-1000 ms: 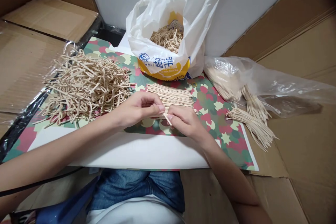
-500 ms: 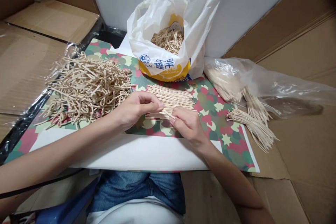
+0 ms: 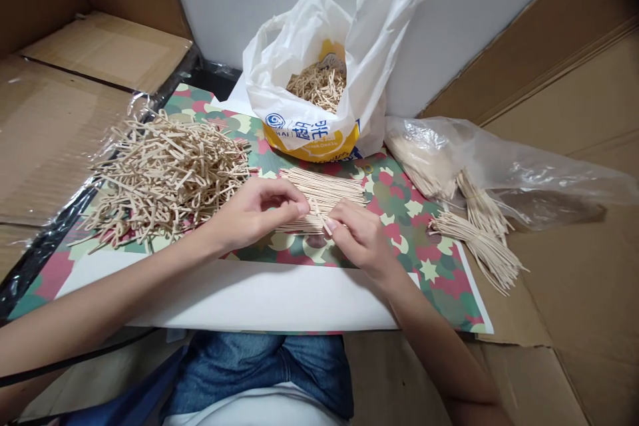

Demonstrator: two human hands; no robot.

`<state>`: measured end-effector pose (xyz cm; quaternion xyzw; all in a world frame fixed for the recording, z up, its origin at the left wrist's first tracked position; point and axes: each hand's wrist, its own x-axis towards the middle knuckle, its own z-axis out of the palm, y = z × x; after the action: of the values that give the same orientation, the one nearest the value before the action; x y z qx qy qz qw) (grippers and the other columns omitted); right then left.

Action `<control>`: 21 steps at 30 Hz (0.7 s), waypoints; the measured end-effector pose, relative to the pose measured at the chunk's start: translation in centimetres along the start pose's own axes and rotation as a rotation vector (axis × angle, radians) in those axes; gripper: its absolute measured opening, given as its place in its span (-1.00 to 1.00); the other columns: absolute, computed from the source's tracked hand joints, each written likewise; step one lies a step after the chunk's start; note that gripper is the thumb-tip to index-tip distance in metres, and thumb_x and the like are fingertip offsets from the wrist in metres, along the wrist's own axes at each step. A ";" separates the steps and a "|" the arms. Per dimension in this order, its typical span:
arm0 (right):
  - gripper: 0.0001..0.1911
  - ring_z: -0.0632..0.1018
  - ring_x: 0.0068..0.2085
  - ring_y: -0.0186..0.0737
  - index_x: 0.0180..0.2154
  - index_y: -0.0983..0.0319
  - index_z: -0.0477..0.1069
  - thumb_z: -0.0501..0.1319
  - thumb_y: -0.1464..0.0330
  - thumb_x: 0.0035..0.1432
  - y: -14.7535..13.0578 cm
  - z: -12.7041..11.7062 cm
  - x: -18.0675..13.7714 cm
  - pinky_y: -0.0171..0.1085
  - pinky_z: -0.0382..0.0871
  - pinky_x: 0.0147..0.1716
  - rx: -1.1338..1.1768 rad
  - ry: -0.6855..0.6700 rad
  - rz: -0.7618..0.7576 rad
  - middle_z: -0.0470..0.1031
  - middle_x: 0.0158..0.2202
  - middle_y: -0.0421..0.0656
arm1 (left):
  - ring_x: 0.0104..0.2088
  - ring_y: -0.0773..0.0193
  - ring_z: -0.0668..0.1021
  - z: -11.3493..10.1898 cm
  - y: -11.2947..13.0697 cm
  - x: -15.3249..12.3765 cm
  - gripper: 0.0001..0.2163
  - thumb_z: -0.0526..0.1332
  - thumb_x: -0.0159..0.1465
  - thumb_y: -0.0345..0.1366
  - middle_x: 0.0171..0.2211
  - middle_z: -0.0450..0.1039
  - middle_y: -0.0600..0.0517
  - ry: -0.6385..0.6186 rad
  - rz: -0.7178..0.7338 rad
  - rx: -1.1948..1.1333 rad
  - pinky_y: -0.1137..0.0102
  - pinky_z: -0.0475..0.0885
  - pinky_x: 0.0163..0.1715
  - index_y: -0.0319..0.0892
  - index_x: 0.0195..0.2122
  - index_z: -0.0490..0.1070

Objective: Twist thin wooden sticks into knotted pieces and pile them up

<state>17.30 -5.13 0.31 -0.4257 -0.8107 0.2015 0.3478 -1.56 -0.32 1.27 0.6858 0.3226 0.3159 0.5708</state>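
My left hand (image 3: 254, 213) and my right hand (image 3: 357, 236) meet over a flat row of straight thin wooden sticks (image 3: 324, 190) on a camouflage-patterned board (image 3: 399, 213). Between them they pinch one thin stick (image 3: 319, 216); the fingers of both hands are closed on it. A big loose heap of tangled sticks (image 3: 164, 173) lies just left of my left hand.
A white plastic bag (image 3: 319, 86) with more sticks stands behind the row. Tied bundles of sticks (image 3: 479, 239) lie at the right, some inside a clear plastic bag (image 3: 499, 166). Cardboard sheets (image 3: 64, 113) surround the board. A white panel (image 3: 249, 293) lies along the near edge.
The two hands have stayed together over the row, turning the pinched stick a little. The camera view has dipped slightly.
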 end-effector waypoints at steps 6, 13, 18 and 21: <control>-0.82 0.35 -0.39 -0.30 -0.44 0.20 0.25 -0.01 0.39 0.21 0.3 -0.6 0.1 -0.28 0.21 -0.35 0.000 -0.020 0.080 0.31 -0.48 -0.22 | -0.47 0.39 0.39 0.0 0.1 -0.3 -0.90 0.18 0.14 -0.36 -0.52 0.39 0.03 0.051 0.208 0.247 0.50 0.29 -0.44 -0.30 -0.45 0.43; -0.87 0.43 -0.27 -0.29 -0.27 0.18 0.30 0.00 0.34 0.23 0.9 -1.4 0.2 -0.28 0.26 -0.24 0.123 0.169 0.283 0.36 -0.33 -0.21 | -0.46 0.38 0.38 -0.2 0.1 -0.6 -0.93 0.17 0.15 -0.39 -0.51 0.38 0.04 0.102 0.333 0.426 0.48 0.30 -0.41 -0.25 -0.42 0.42; -0.88 0.43 -0.27 -0.29 -0.31 0.19 0.31 0.02 0.36 0.20 1.6 -1.3 0.4 -0.29 0.25 -0.25 0.115 0.197 0.291 0.34 -0.34 -0.21 | -0.46 0.37 0.38 -0.2 0.6 -0.9 -0.93 0.16 0.17 -0.37 -0.51 0.37 0.04 0.123 0.337 0.476 0.46 0.30 -0.40 -0.23 -0.40 0.41; -0.87 0.42 -0.30 -0.29 -0.32 0.20 0.31 0.01 0.35 0.20 2.1 -1.2 0.6 -0.30 0.24 -0.29 0.109 0.197 0.306 0.34 -0.37 -0.22 | -0.46 0.36 0.38 -0.5 1.2 -1.5 -0.95 0.17 0.16 -0.38 -0.50 0.37 0.04 0.151 0.325 0.510 0.44 0.30 -0.38 -0.21 -0.39 0.40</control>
<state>19.12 -3.47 0.04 -0.5421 -0.6864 0.2531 0.4133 -2.77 -1.43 2.39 0.8240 0.3191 0.3619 0.2970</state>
